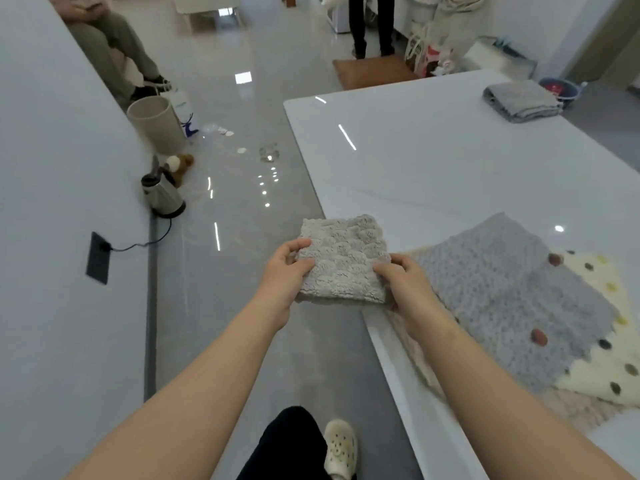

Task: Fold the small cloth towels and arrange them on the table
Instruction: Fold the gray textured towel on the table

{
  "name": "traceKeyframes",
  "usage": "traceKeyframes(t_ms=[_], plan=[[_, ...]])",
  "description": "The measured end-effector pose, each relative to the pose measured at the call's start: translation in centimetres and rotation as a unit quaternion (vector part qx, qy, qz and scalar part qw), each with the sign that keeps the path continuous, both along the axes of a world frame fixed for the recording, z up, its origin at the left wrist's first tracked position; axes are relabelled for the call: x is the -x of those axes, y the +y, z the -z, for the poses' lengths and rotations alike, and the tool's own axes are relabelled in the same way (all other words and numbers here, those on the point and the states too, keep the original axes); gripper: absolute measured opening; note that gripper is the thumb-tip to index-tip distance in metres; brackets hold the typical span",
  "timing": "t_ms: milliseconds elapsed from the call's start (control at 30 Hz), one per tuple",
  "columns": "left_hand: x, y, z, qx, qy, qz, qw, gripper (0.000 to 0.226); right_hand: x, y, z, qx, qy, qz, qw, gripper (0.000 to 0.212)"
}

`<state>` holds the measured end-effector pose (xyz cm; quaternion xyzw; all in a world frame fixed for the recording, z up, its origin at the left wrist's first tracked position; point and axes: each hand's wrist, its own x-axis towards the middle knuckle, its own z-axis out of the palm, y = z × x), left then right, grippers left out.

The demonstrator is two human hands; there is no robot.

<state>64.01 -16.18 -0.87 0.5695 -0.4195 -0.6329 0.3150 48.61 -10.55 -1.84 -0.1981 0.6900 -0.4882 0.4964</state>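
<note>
A small beige-grey fluffy towel [344, 258], folded into a square, is held in the air over the near left edge of the white table [415, 161]. My left hand [287, 271] grips its left edge and my right hand [405, 282] grips its right edge. To the right on the table lies an unfolded grey towel [502, 289] on top of a cream dotted towel [602, 358] and a pale pink one [575, 410]. A stack of folded grey towels [523, 100] sits at the table's far right.
Left of the table is a glossy grey floor with a kettle [162, 194], a plush toy [180, 166], a beige bin [156, 126] and a cable to a wall socket [98, 256]. One person sits at far left, another stands behind a brown stool [370, 72]. My leg and slipper [341, 448] are below.
</note>
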Motion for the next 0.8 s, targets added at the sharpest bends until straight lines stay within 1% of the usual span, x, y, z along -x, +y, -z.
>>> traceKeyframes(t_ms=[133,233,500,600,733,800], plan=[[2.8,-6.7,1.3,-0.002,-0.014,0.027,1.0,0.028,2.4,-5.3,0.3,-0.006,-0.007,0.012,1.0,0.025],[4.6,-11.5,2.2,-0.01,-0.003,0.043,0.999,0.027,3.8,-9.4,0.7,-0.012,0.002,0.029,1.0,0.03],[7.8,-22.1,3.2,-0.057,-0.015,0.085,0.995,0.029,6.6,-19.2,2.1,-0.047,0.019,0.119,0.992,0.042],[9.0,-24.8,2.9,-0.026,-0.015,0.098,0.995,0.029,7.2,-21.8,2.3,-0.048,0.027,0.144,0.988,0.043],[9.9,-27.2,1.0,0.075,0.002,0.116,0.99,0.036,7.7,-24.7,2.1,-0.017,0.041,0.154,0.987,0.033],[10.2,-28.3,0.6,0.097,0.002,0.101,0.99,0.039,7.9,-25.9,1.9,0.006,0.049,0.163,0.985,0.029]])
